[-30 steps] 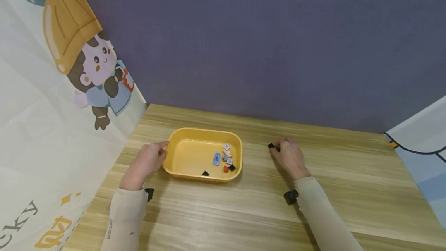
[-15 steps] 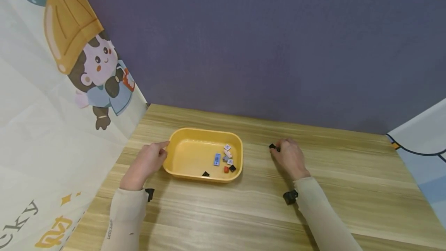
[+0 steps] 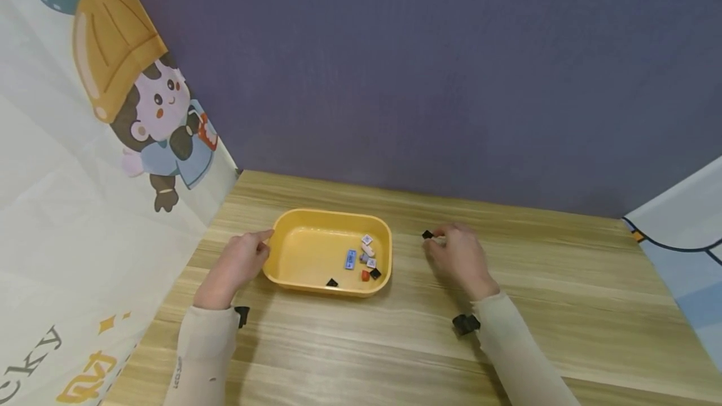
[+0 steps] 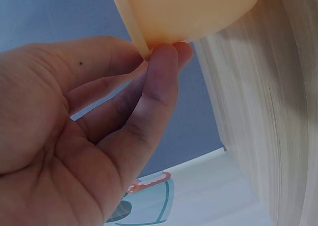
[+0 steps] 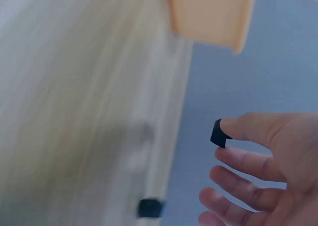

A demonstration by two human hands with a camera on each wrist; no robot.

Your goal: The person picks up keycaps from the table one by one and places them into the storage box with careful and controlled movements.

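My left hand (image 3: pixel 235 268) pinches the rim of a yellow plastic tray (image 3: pixel 327 213) at its left end; in the left wrist view, the thumb and fingertips meet at the tray's edge (image 4: pixel 133 22). My right hand (image 3: pixel 459 259), to the right of the tray, pinches a small black block (image 5: pixel 218 133) between thumb and forefinger, the other fingers loosely bent. In the head view this block (image 3: pixel 427 235) shows just past the fingertips. A second black block (image 5: pixel 150 207) lies on the table below the hand in the right wrist view; the hand hides it from the head view.
Inside the tray, mostly towards its right end, are a blue printed tile (image 3: pixel 351 259), white tiles (image 3: pixel 367 239), a red piece (image 3: pixel 365 275) and several other small pieces, some black. The wood-grain table (image 3: pixel 361 356) meets a dark wall (image 3: pixel 423 80) behind.
My right hand has moved a little to the left with the black block at its fingertips. The left hand and the tray have stayed in place.
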